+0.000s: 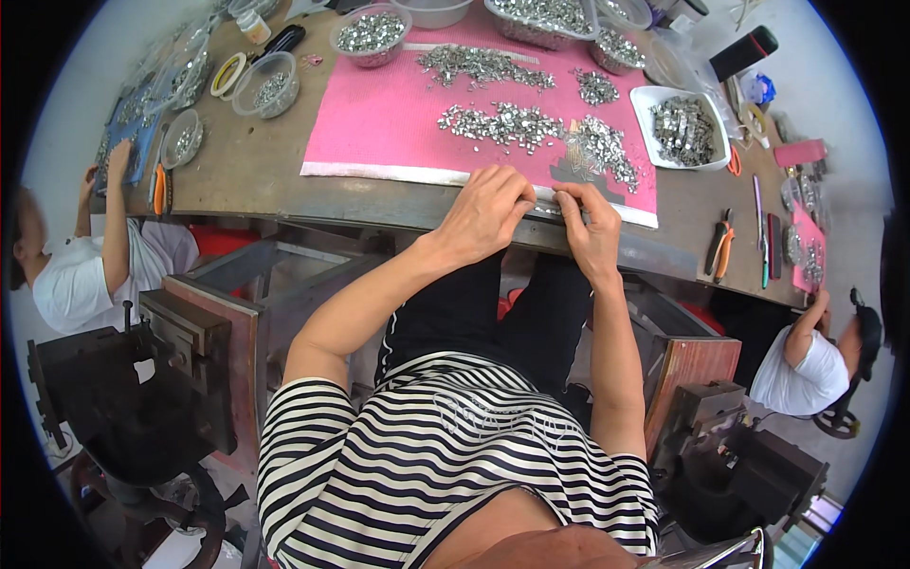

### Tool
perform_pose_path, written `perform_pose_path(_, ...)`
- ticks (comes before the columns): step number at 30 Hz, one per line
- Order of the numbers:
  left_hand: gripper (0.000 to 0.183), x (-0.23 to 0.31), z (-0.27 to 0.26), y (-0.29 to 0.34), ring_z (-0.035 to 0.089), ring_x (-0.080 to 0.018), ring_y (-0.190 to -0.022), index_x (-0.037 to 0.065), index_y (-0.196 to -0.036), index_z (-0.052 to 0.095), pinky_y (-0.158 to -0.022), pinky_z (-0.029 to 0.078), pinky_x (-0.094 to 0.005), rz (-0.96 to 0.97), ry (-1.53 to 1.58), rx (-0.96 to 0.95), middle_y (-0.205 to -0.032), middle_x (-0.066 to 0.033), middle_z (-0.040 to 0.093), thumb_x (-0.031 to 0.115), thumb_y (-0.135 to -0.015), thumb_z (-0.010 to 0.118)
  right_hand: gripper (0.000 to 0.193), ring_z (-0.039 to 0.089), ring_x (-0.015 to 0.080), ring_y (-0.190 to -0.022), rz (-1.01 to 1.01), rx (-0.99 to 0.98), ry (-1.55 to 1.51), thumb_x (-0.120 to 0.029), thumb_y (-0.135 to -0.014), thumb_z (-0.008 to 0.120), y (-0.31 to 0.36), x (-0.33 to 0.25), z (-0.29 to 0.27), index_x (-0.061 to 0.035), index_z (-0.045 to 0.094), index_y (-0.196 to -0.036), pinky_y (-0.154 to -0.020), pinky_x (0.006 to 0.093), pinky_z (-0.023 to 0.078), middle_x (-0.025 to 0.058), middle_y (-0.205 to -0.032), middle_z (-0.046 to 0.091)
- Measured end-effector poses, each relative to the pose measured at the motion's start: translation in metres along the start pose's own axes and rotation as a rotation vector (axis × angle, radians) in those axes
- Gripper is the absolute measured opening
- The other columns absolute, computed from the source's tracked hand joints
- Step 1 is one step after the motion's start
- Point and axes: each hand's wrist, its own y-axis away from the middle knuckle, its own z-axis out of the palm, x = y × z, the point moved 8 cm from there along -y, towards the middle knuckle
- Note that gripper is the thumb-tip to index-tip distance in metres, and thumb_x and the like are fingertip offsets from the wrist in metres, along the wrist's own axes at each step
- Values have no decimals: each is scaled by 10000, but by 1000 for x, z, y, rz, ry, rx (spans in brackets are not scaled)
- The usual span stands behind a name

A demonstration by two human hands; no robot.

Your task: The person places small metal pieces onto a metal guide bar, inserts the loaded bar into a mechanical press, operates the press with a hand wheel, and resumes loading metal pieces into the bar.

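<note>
Striped shirt [408, 455], left hand [488, 211] curled inward, right hand [593, 226] likewise

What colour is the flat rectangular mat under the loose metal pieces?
The flat rectangular mat is pink, with a white front edge; clearest in the head view.

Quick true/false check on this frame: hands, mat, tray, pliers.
1. The left hand and right hand are both at the front edge of the table. True.
2. The mat is green. False: it is pink.
3. The white tray holds metal pieces. True.
4. The white tray stands at the mat's left side. False: it is at the right side.
5. The orange-handled pliers right of the mat are in neither hand. True.
</note>
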Motion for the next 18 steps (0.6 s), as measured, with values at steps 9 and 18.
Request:
perform_pose_path(9, 119, 5, 1, 0, 564, -316, -847, 27, -932, 573, -786, 444, -427, 40, -51, -10, -894, -115, 572, 34, -858, 666, 83, 627, 197, -674, -64, -28, -1, -22, -932, 669, -20, -4, 9, 2, 714, -998, -635, 321, 492, 106, -826, 659)
perform_pose_path(18, 168, 18, -1, 9, 573, -284, -868, 49, -939, 649, -827, 461, -404, 203, -285, 64, -924, -78, 604, 138, -830, 741, 141, 616, 306, -800, -413, -241, 233, -35, -842, 721, -67, -14, 58, -72, 741, -976, -704, 421, 492, 104, -836, 615)
